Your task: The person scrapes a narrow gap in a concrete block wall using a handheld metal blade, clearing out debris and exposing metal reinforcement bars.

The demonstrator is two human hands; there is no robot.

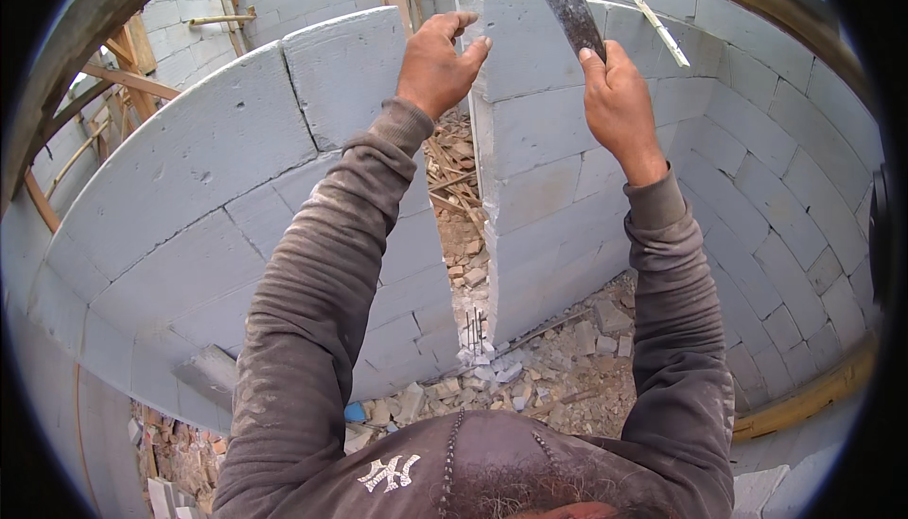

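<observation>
Lower centre: broken rubble point(577, 391), small blue scrap point(355, 412) at its left edge. Lower right: bamboo pole point(813, 394). Upper left: brown timber plank point(132, 82), thick dark beam point(104, 13).

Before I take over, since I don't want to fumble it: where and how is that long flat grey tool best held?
Probably by the lower end of the flat grey tool, coming from below on the right, where the right hand grips it. The tool is long, narrow and leans to the left; its upper end leaves the picture, so I can't judge it.

dark-grey blade point(566, 1), bluish-grey blocks point(537, 131)
</observation>
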